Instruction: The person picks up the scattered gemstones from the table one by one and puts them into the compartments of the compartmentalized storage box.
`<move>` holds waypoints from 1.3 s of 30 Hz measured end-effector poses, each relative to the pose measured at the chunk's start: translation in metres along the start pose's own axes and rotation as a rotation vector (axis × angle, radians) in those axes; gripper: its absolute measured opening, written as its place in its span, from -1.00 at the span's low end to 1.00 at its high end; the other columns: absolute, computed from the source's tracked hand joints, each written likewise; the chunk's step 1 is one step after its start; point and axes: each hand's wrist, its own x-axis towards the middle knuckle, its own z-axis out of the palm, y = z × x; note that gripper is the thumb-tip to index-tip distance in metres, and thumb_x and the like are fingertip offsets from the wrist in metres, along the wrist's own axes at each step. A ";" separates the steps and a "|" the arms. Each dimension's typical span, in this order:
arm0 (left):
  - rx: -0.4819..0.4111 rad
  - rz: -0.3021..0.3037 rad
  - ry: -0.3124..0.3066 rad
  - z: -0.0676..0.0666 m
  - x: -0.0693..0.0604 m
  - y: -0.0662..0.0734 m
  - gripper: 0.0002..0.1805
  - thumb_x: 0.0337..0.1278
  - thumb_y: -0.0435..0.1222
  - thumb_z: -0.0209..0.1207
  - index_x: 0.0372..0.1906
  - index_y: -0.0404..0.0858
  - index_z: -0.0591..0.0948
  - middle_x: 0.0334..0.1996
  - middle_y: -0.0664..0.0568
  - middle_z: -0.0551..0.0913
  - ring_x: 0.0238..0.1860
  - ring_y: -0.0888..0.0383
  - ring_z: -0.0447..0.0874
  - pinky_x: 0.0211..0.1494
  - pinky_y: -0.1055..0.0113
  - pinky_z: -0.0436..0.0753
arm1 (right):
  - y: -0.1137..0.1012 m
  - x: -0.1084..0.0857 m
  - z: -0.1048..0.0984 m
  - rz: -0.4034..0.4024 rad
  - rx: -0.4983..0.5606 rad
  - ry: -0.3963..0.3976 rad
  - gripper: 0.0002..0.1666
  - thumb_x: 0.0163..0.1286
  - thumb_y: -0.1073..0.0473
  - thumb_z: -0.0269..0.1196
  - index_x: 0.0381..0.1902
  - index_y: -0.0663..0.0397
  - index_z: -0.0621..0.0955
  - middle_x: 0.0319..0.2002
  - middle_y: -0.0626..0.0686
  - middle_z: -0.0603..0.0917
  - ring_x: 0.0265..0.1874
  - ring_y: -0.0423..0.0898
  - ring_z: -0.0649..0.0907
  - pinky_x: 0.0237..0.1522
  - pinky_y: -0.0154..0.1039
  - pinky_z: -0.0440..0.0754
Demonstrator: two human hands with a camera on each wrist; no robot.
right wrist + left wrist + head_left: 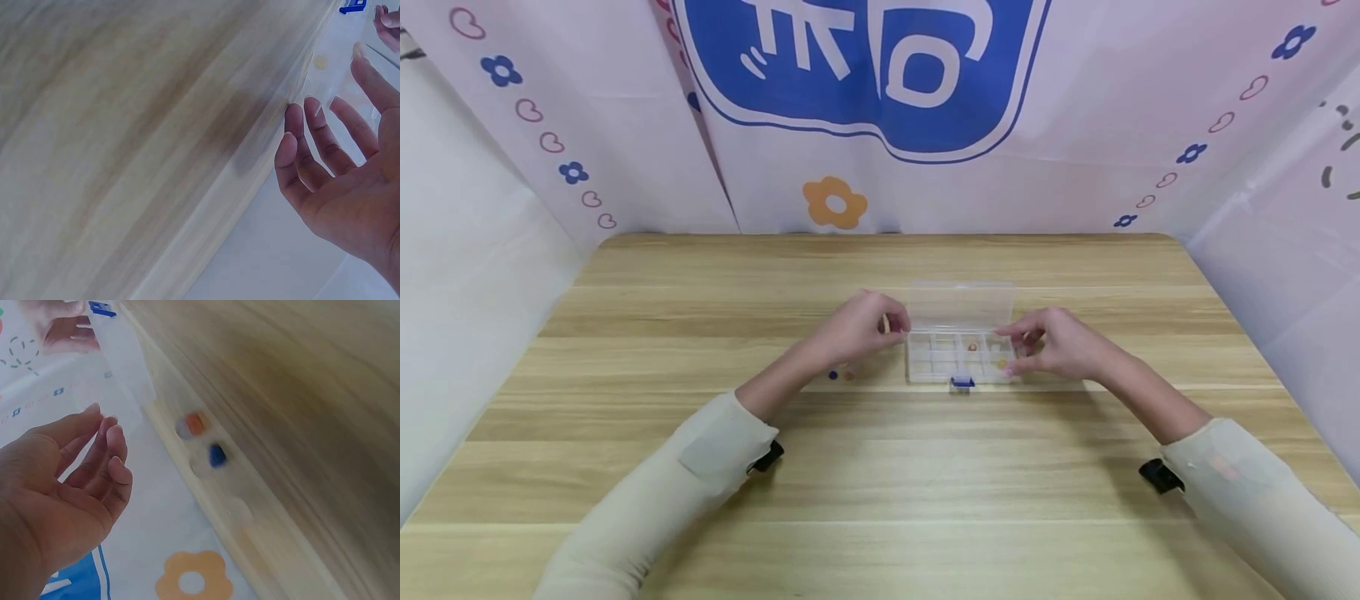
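A clear divided plastic box [945, 356] lies on the wooden table with its transparent lid [962, 305] raised at the back. Its blue latch [962, 382] faces the front. My right hand [1051, 342] holds the box's right end, thumb at the front and a finger towards the back. At the left back corner, my left hand [867, 323] touches the box with loosely bent fingers; nothing shows inside that hand in the left wrist view. Compartments on the right contain a small orange piece [972, 347] and a yellow piece [320, 62].
On the table left of the box, below my left hand, lie a dark blue bead-like piece [217, 455] and an orange one [195, 424]. Behind the wooden table [880, 492] hangs a printed cloth [1075, 192], close to its back edge.
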 end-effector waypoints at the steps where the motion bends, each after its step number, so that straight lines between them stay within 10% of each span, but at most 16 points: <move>1: -0.001 -0.005 -0.001 -0.001 -0.002 -0.002 -0.92 0.34 -0.43 0.32 -0.16 -0.32 0.78 -0.30 -0.01 0.75 -0.29 0.14 0.65 -0.18 0.34 0.65 | 0.000 0.000 0.000 0.001 -0.001 -0.001 -0.34 0.15 0.22 0.60 0.18 0.34 0.67 -0.31 0.01 0.70 -0.26 -0.05 0.66 -0.10 -0.12 0.70; 39: -0.045 -0.067 -0.162 -0.034 -0.059 -0.068 -0.90 0.10 -0.56 0.40 -0.38 -0.35 0.71 -0.42 -0.04 0.71 -0.36 0.11 0.64 -0.23 0.33 0.66 | 0.000 -0.001 -0.001 -0.014 0.014 0.004 -0.33 0.14 0.22 0.61 0.18 0.39 0.66 -0.36 0.00 0.69 -0.29 -0.05 0.64 -0.12 -0.16 0.70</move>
